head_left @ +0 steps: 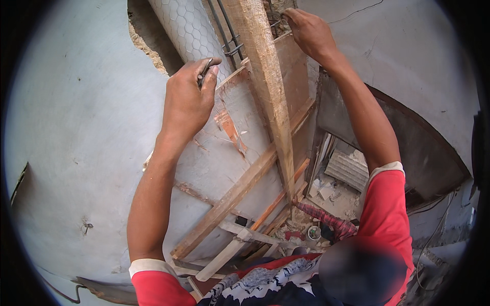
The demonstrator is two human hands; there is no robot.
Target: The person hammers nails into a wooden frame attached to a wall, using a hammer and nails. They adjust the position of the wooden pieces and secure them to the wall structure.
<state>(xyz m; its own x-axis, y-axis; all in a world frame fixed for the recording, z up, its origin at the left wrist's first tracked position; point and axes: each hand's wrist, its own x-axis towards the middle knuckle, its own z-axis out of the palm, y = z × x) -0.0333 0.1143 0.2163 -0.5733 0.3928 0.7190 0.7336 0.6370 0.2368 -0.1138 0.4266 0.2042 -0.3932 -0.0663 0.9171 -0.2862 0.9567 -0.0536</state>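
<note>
My left hand (pixel 188 99) is raised at the upper left, closed around a small dark metal piece (pixel 205 69); most of it is hidden in the fingers. Higher up on the right, my right hand (pixel 310 35) has its fingers pinched at the broken edge of a wall opening. What it grips there is too small to make out. Between my hands stands a long wooden post (pixel 266 76), rising past the upper edge. Dark steel rods (pixel 224 30) tied with cross bars run beside it, next to a pale pipe-like roll with hexagonal mesh (pixel 186 28).
Below, another person's plaid sleeve (pixel 326 217) reaches to the post's foot. A slanted wooden beam (pixel 229 201) crosses behind the post. Wooden framing (pixel 229 252), a bucket (pixel 314 233) and rubble (pixel 326 191) lie lower. A nail (pixel 88 226) sticks out of the grey wall.
</note>
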